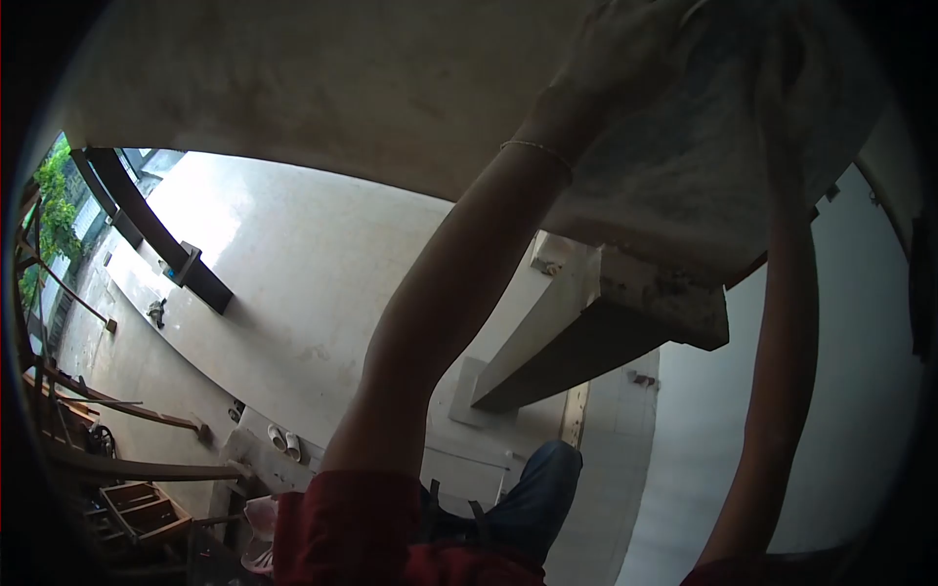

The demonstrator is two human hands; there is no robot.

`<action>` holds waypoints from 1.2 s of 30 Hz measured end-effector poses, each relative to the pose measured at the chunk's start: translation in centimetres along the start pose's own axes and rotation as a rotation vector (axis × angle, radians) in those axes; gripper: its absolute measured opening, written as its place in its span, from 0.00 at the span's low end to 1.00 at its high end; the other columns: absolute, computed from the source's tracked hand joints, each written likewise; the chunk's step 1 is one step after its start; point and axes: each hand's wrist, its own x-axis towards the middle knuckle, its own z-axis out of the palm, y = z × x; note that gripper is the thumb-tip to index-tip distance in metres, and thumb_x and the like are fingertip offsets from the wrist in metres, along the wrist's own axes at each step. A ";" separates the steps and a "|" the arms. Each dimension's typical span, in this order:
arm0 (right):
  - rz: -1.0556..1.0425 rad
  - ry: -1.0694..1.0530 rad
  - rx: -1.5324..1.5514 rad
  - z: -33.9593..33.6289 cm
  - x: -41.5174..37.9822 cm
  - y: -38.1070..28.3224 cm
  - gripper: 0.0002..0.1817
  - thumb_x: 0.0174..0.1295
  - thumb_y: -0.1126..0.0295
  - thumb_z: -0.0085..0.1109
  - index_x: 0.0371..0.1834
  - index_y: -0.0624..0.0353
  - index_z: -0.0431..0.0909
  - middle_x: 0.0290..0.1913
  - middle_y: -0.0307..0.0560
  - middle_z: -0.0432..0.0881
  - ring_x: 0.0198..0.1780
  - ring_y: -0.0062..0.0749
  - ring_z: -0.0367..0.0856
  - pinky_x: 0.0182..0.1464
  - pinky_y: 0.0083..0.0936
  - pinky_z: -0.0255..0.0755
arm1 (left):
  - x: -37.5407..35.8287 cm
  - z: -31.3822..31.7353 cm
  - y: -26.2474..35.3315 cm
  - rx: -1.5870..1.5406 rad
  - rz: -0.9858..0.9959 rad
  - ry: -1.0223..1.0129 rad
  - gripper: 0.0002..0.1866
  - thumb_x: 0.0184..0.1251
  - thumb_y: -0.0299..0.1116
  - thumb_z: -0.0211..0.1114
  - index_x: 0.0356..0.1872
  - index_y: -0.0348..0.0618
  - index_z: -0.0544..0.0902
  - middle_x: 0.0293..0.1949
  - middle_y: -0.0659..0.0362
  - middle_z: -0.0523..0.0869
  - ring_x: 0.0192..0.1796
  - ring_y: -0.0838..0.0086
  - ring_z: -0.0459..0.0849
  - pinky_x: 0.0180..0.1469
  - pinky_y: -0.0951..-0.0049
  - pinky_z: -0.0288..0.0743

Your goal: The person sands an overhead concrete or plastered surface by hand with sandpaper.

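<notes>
Both arms raised, the left hand (625, 49) and right hand (796, 73) press flat, fingers spread, against a slab (684, 176); likely heavy, rigid, best gripped at edges.

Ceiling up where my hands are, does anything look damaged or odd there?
Yes. The beam just below the ceiling has a rough, chipped end with dark blotches, and the patch by the left hand and right hand looks grey and uneven. It is too dim to tell more.
</notes>
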 end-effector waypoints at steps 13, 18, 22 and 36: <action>-0.138 0.245 0.224 4.3 -1.2 2.6 0.20 0.65 0.67 0.68 0.59 0.59 0.82 0.63 0.51 0.85 0.67 0.49 0.79 0.71 0.45 0.67 | -19.4 1.1 0.1 0.134 -0.113 -0.046 0.35 0.69 0.25 0.65 0.77 0.35 0.67 0.81 0.43 0.61 0.84 0.43 0.51 0.82 0.44 0.52; -0.159 0.269 0.195 5.3 -1.5 3.7 0.19 0.66 0.66 0.67 0.58 0.56 0.82 0.64 0.46 0.85 0.66 0.46 0.81 0.75 0.49 0.63 | 0.9 0.6 1.0 0.122 0.058 0.095 0.31 0.80 0.37 0.54 0.78 0.32 0.62 0.81 0.40 0.59 0.85 0.45 0.51 0.83 0.50 0.49; -0.124 0.243 0.196 4.5 -2.1 3.3 0.18 0.66 0.66 0.66 0.58 0.57 0.82 0.63 0.45 0.85 0.66 0.46 0.81 0.75 0.51 0.62 | -3.2 1.5 0.8 0.221 0.022 0.148 0.34 0.74 0.37 0.62 0.77 0.34 0.66 0.80 0.40 0.62 0.83 0.45 0.56 0.81 0.47 0.53; -0.003 0.182 0.213 2.5 -3.2 1.9 0.19 0.66 0.68 0.64 0.60 0.56 0.80 0.69 0.46 0.81 0.73 0.49 0.73 0.78 0.51 0.57 | 0.1 2.0 1.6 0.240 -0.028 0.191 0.35 0.75 0.32 0.56 0.79 0.27 0.59 0.81 0.34 0.57 0.84 0.39 0.50 0.83 0.43 0.46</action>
